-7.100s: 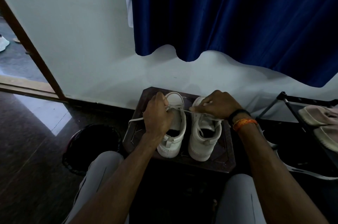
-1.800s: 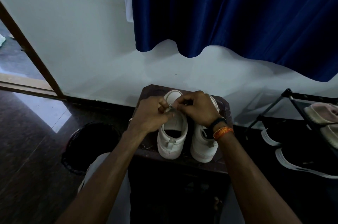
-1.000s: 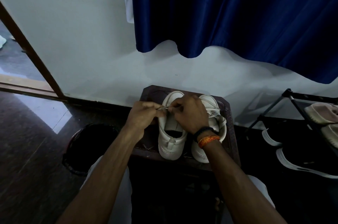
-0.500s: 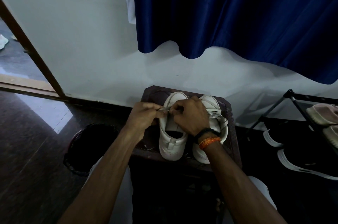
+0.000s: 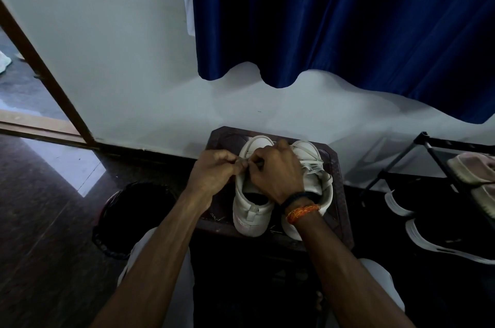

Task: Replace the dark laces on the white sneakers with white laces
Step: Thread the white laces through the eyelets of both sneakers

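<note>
Far left I see a brown wooden door frame (image 5: 45, 73) slanting up the pale wall, with glossy dark floor below it. Next along, a round black bin (image 5: 128, 218) sits on the floor just beside a dark wooden stool (image 5: 340, 193) with cut corners. My left hand (image 5: 211, 177) hovers over the stool's left part, fingers curled tight, thumb and forefinger pinching a thin white lace (image 5: 242, 162) over the left white sneaker (image 5: 250, 210). That sneaker stands upright on the stool, toe to the wall, heel towards me. My right hand (image 5: 276, 175) meets the left one, its fingertips curled onto the same lace; both hands are clamped on it, knuckles nearly touching. Which eyelet the lace runs through, I can't tell; the hands cover it. A black band and an orange thread bracelet (image 5: 302, 211) circle the right wrist. Behind that wrist stands the right white sneaker (image 5: 312, 164), touching its partner, with white laces crossing its front. Above hangs a deep blue curtain (image 5: 348, 19). Far right, a black metal shoe rack (image 5: 442, 159) holds a pale pink shoe (image 5: 474, 167), with black shoes with white soles (image 5: 442, 231) below.
</note>
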A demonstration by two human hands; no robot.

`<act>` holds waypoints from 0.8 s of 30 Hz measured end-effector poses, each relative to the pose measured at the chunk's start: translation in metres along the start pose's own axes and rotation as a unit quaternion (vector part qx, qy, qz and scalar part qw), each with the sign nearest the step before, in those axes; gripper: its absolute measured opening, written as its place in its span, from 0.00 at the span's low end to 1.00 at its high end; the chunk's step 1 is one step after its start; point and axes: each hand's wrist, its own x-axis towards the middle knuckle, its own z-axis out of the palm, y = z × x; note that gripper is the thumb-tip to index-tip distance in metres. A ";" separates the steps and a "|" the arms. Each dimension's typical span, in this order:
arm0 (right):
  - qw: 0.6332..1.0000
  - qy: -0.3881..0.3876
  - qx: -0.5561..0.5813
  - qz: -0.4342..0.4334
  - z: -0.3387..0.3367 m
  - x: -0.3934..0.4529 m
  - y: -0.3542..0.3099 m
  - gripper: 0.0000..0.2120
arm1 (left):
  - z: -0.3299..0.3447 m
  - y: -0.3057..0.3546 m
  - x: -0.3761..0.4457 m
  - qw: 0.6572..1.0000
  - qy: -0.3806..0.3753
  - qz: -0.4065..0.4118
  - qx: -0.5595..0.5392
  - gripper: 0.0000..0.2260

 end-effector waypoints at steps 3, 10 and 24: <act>0.999 -0.033 0.019 0.010 -0.001 0.002 0.003 0.07 | 0.000 -0.002 0.000 1.000 -0.003 0.012 0.016 0.03; 0.994 -0.057 0.078 0.054 0.002 0.007 0.010 0.06 | 0.003 -0.006 0.000 1.000 -0.006 0.024 -0.001 0.10; 0.996 -0.065 0.037 0.041 0.004 0.010 0.017 0.09 | 0.005 -0.007 0.006 0.996 0.078 0.032 0.030 0.08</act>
